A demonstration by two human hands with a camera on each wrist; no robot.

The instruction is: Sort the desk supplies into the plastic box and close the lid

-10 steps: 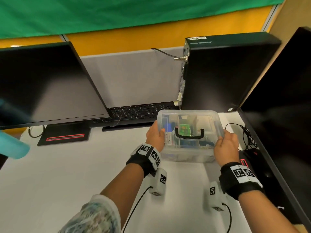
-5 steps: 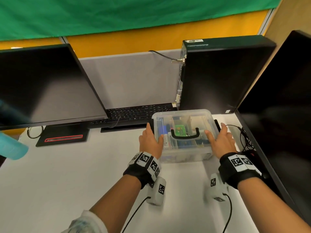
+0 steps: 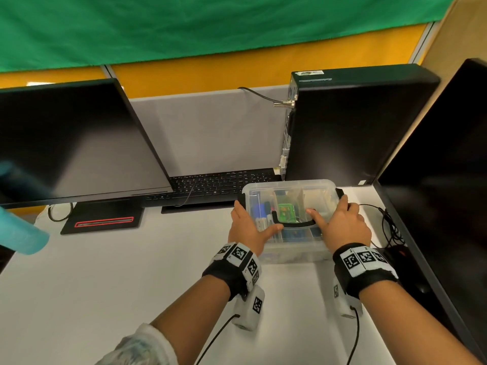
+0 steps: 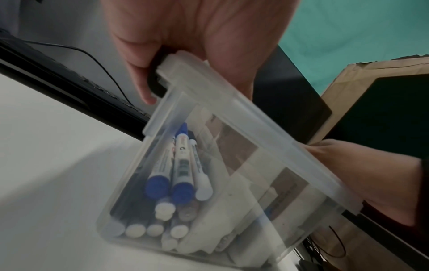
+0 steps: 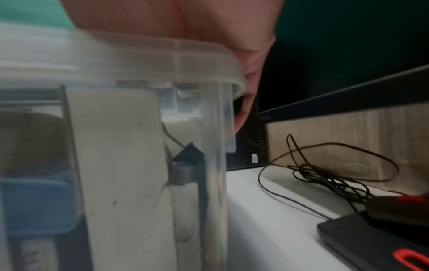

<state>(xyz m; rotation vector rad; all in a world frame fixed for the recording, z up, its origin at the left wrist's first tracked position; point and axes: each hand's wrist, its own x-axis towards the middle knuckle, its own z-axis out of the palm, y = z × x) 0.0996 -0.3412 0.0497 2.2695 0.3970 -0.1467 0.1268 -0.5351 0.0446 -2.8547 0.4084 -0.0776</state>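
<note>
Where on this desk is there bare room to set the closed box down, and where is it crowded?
Bare white desk stretches left of the plastic box, bordered by the monitor base and keyboard, and runs toward the near edge around the forearms. Right of the box is crowded: tangled cable and mouse against the right monitor.

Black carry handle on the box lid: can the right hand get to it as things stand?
Probably yes. The right hand lies on the lid with its thumb already beside the black handle, which lies flat on top. Nothing covers it; the left hand sits at the opposite end.
</note>
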